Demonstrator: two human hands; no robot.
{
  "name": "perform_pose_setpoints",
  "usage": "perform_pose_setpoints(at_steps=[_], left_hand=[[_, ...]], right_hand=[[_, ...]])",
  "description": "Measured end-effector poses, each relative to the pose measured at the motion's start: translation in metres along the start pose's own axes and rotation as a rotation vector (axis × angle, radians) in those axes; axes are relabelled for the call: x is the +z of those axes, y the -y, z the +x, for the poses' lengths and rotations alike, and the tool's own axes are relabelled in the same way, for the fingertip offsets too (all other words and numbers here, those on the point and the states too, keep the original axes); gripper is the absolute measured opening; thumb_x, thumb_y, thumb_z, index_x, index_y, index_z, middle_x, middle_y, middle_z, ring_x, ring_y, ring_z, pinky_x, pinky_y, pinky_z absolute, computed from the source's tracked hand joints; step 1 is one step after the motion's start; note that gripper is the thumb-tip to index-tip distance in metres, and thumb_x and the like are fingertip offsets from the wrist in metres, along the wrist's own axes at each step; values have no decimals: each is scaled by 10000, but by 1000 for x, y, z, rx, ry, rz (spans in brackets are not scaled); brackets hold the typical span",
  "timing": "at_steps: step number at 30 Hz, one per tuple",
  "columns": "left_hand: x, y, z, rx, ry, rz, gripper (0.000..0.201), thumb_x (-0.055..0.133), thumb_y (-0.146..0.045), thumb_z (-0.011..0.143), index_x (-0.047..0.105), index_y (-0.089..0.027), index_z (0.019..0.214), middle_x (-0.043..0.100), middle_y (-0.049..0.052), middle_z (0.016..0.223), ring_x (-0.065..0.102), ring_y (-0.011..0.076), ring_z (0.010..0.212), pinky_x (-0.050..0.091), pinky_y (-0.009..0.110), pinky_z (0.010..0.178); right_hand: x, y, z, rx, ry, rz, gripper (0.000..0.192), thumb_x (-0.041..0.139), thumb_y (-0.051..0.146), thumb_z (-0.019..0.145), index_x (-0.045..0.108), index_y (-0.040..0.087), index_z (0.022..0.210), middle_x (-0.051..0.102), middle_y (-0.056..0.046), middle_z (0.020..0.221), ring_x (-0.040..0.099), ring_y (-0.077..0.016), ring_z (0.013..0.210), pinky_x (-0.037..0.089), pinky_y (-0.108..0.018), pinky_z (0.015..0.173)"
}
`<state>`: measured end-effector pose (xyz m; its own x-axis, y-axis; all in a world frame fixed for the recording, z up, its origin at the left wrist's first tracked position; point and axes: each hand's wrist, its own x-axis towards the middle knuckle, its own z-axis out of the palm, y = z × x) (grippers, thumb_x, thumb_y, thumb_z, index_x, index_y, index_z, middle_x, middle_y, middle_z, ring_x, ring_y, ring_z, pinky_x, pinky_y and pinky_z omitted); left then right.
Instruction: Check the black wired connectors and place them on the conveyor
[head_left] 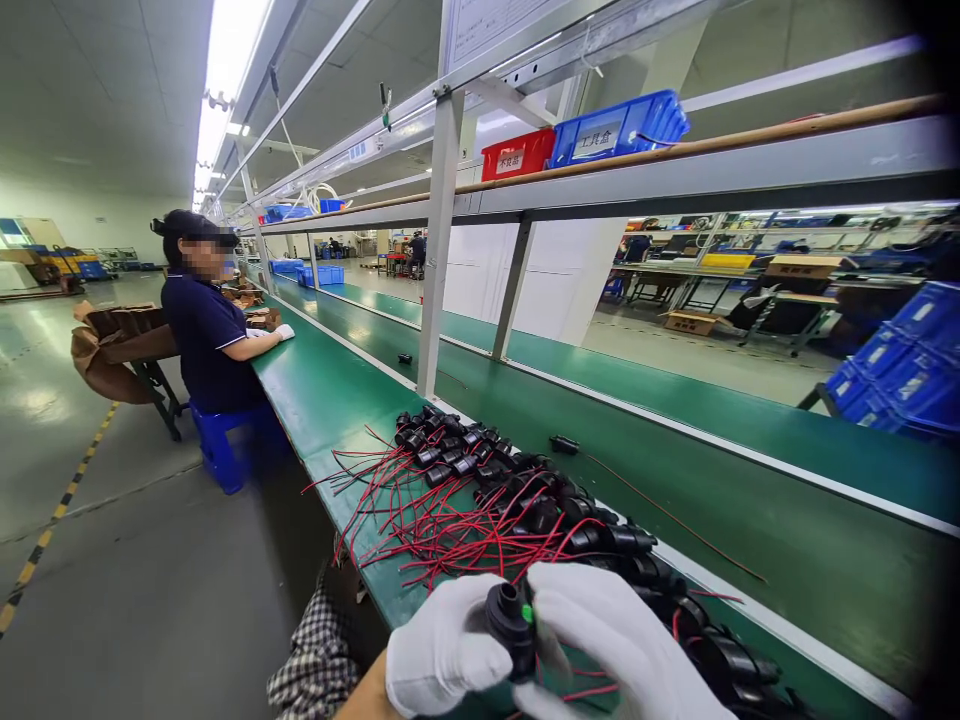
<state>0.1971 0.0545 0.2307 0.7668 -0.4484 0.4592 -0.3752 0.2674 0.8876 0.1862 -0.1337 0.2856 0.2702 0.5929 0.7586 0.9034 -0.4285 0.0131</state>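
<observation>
Red-wired black parts [487,490] pile up thick right ahead, blocking the near bench strip. Left of the pile, bare green bench [315,390] runs open toward the seated person [206,330]. Beyond the pile, the belt [750,480] lies open but for one stray part [564,445]. Behind the pile stands a post [437,250], with the shelf [675,170] overhead.

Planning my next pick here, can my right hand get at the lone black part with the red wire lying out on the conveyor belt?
Probably not right away: the right hand is holding the black part together with the left hand. The lone part lies open on the belt, beyond the pile.
</observation>
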Motion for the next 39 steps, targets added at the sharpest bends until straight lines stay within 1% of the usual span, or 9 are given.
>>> perform_pose_setpoints(at_steps=[11,15,20,24,29,32,34,37,39], left_hand=[[18,-11,-9,-48,33,-116,757,517,-798,780,708,-119,1054,674,120,942,596,267,905,454,406,902],[27,7,-6,2,-98,-357,622,564,-667,856,711,-90,1033,674,119,896,612,221,848,457,368,877],[35,13,3,-239,-191,-910,518,729,-604,767,722,-95,860,630,33,673,583,128,629,479,259,693],[38,5,4,-469,-254,-1307,513,816,-530,710,663,-93,931,654,7,713,615,86,593,484,189,625],[43,-4,4,-546,-343,-1528,590,397,-619,947,613,-70,962,644,44,690,649,106,569,502,208,600],[45,-7,6,-522,-326,-1486,490,687,-545,836,618,-76,963,638,17,694,630,81,572,496,179,610],[45,-8,5,-455,-300,-1302,578,835,-553,675,635,-89,956,639,5,705,594,71,540,476,175,571],[40,-10,0,-234,-271,-610,574,721,-635,747,660,-106,962,669,64,827,619,146,669,496,261,656],[35,-12,-5,-92,-310,-62,392,686,-493,811,656,-136,971,662,76,922,613,202,837,478,318,792]], right_hand=[[22,-22,-49,-113,62,-204,755,747,283,779,412,203,1451,700,-145,1195,692,-307,1053,646,-391,852],[21,-12,-23,228,95,95,403,712,239,765,571,253,1143,711,-64,1030,704,-233,922,638,-298,769],[30,-16,-8,739,203,462,385,609,187,674,579,217,1057,693,-61,1053,671,-242,971,570,-383,897],[37,-22,-14,870,212,835,273,584,382,861,546,200,1061,670,-102,1106,646,-250,996,538,-423,929],[36,-15,-14,945,181,848,339,577,514,902,554,207,1044,671,-86,1034,642,-241,953,545,-400,919],[33,-14,-13,945,198,787,421,575,574,884,576,195,1067,671,-111,1081,650,-254,952,557,-404,900],[29,-16,-15,911,214,751,437,547,571,904,581,197,1128,671,-113,1117,657,-258,996,558,-406,918],[18,-20,-17,709,210,591,438,563,545,908,574,239,1221,653,-96,1214,645,-254,1097,556,-389,962],[10,-21,-19,525,180,440,481,620,555,875,549,292,1272,634,-66,1267,630,-248,1151,565,-353,964]])
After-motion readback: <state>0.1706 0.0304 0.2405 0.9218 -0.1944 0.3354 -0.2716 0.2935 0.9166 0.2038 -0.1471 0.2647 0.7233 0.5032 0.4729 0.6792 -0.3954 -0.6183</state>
